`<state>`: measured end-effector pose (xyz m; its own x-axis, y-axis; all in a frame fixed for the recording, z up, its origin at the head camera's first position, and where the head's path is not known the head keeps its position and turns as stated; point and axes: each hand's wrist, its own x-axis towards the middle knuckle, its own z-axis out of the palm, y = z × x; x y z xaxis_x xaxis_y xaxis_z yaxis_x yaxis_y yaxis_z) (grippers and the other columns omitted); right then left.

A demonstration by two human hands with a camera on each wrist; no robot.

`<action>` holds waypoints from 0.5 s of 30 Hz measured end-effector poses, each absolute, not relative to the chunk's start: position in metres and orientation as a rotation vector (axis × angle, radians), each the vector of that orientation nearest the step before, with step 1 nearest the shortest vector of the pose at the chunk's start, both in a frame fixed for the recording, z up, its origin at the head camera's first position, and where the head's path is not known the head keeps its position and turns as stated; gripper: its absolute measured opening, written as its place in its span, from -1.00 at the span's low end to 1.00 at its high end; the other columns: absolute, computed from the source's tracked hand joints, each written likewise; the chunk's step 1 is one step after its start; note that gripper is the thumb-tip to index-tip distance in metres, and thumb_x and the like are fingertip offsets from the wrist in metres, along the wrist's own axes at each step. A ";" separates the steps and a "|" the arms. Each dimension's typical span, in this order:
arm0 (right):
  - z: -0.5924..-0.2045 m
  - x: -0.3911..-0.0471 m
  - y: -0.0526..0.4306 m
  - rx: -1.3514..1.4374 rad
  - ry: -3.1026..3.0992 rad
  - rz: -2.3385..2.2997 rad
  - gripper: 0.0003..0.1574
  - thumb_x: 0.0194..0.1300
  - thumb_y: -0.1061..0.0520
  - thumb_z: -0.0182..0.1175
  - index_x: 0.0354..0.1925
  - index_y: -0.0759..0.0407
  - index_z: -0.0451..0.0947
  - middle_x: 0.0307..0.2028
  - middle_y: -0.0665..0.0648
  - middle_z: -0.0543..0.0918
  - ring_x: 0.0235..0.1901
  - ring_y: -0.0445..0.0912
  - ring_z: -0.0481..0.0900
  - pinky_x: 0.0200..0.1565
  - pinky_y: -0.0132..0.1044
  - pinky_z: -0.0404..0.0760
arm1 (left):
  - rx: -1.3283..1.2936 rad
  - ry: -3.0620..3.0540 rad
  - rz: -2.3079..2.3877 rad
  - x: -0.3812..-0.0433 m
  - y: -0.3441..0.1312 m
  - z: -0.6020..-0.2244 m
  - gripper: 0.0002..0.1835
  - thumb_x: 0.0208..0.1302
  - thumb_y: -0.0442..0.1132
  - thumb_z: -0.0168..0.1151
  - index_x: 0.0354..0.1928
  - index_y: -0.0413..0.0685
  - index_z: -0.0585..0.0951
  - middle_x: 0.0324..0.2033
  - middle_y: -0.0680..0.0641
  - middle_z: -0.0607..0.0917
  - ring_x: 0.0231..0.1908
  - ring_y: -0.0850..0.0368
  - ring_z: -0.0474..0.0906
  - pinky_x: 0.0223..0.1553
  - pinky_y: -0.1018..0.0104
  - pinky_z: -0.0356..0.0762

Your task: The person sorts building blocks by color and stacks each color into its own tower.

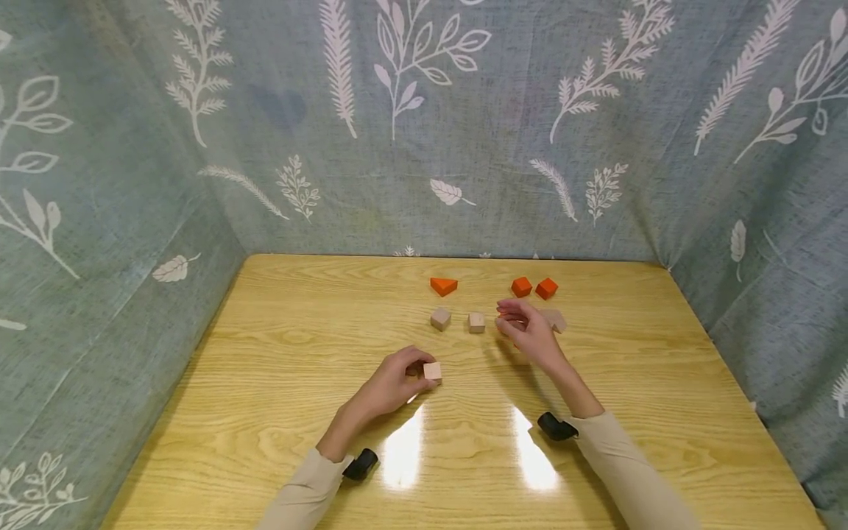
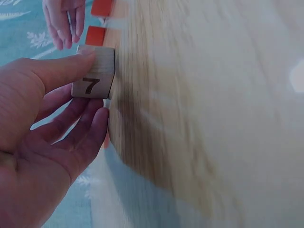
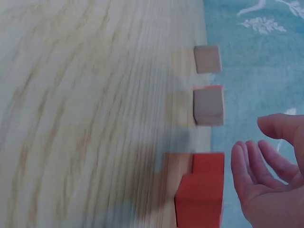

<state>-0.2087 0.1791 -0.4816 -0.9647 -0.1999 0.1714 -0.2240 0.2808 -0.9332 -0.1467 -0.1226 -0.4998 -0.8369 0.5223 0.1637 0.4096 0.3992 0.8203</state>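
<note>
My left hand (image 1: 395, 380) pinches a plain wooden cube (image 1: 433, 371) between thumb and fingers. In the left wrist view a dark 7 shows on that cube (image 2: 100, 71); whether it touches the table I cannot tell. My right hand (image 1: 532, 338) hovers over red-orange blocks that it partly hides in the head view. Its fingers are loosely bent, with nothing between them in the right wrist view. There, a red block (image 3: 199, 202) stands beside the hand, with another red block (image 3: 209, 162) behind it. Two wooden cubes (image 1: 440, 319) (image 1: 476, 322) lie between the hands.
An orange triangular block (image 1: 444, 285) and two red-orange cubes (image 1: 521, 287) (image 1: 546, 288) lie toward the table's back edge. A pale wooden block (image 1: 555, 319) sits just right of the right hand. Leaf-patterned curtains (image 1: 371, 199) enclose the wooden table (image 1: 298, 324) at the back and sides.
</note>
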 end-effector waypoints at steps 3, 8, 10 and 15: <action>-0.483 -0.211 0.170 0.450 -2.541 1.750 -0.51 0.44 0.35 0.24 0.26 0.53 0.43 0.15 0.50 0.55 0.13 0.29 0.55 0.12 -0.34 0.59 | 0.822 2.516 1.442 -0.145 -0.131 -0.500 -0.65 0.34 -0.34 0.40 0.11 -0.29 0.61 -0.05 -0.12 0.65 -0.07 -0.02 0.64 -0.01 0.14 0.66; -0.486 -0.210 0.159 0.513 -2.573 1.644 -0.51 0.39 0.40 0.27 0.23 0.54 0.46 0.14 0.49 0.57 0.12 0.30 0.56 0.17 0.06 0.58 | 0.782 2.508 1.442 -0.142 -0.147 -0.498 -0.65 0.34 -0.38 0.38 0.13 -0.30 0.60 -0.01 -0.14 0.65 -0.04 -0.04 0.65 0.03 0.13 0.66; -0.488 -0.210 0.156 0.527 -2.580 1.605 -0.51 0.38 0.40 0.29 0.23 0.53 0.47 0.13 0.47 0.58 0.12 0.30 0.56 0.16 0.13 0.57 | 0.778 2.512 1.438 -0.142 -0.153 -0.498 -0.64 0.34 -0.39 0.39 0.13 -0.31 0.59 -0.02 -0.15 0.65 -0.04 -0.04 0.66 0.03 0.14 0.66; -0.491 -0.210 0.149 0.543 -2.608 1.524 -0.48 0.33 0.37 0.35 0.22 0.48 0.50 0.11 0.43 0.59 0.14 0.29 0.57 0.15 0.15 0.59 | 0.764 2.504 1.442 -0.142 -0.169 -0.496 -0.64 0.34 -0.41 0.37 0.14 -0.31 0.59 -0.03 -0.16 0.64 -0.05 -0.05 0.66 0.01 0.17 0.67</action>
